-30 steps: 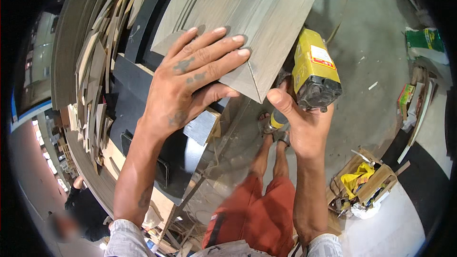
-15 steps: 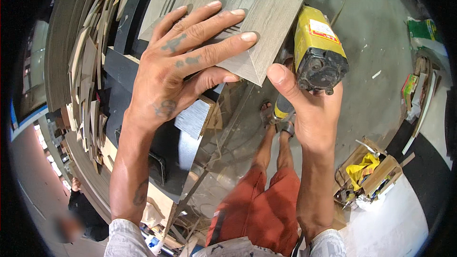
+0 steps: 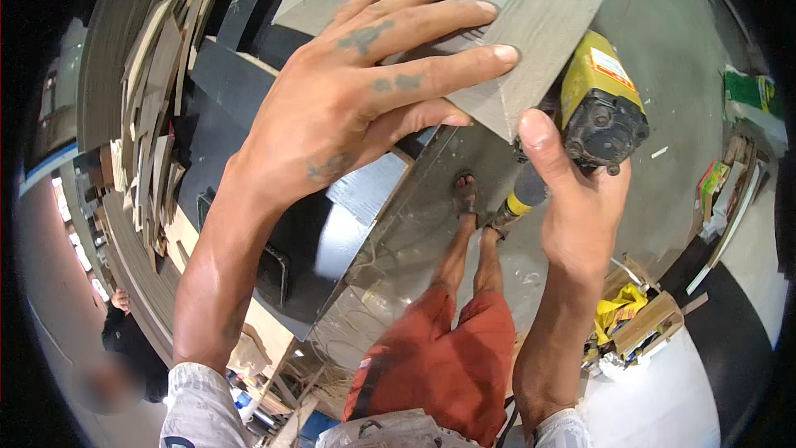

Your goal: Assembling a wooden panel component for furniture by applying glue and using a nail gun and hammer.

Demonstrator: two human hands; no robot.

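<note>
My left hand (image 3: pixel 332 104) lies over the corner of a grey wood-grain panel (image 3: pixel 560 12), its fingers stretched out and spread across the surface. The mitred corner of the panel points toward me between my hands. My right hand (image 3: pixel 584 207) is closed around a yellow-and-black nail gun (image 3: pixel 609 120), held against or very near the panel's right edge. Its handle, with a yellow band at the end, slants down to the left of my right wrist. The gun's nose and most of my right fingers are hidden.
Below my left hand is a dark board (image 3: pixel 269 191). Stacked wood strips (image 3: pixel 153 108) stand at the left. A cardboard box (image 3: pixel 651 323) with a yellow bag sits at lower right. At the far left edge is another person (image 3: pixel 128 344) in dark clothing.
Both hands, the panel and the nail gun appear further right in the picture, as the view has shifted. My left hand still lies spread on the panel; my right still holds the gun.
</note>
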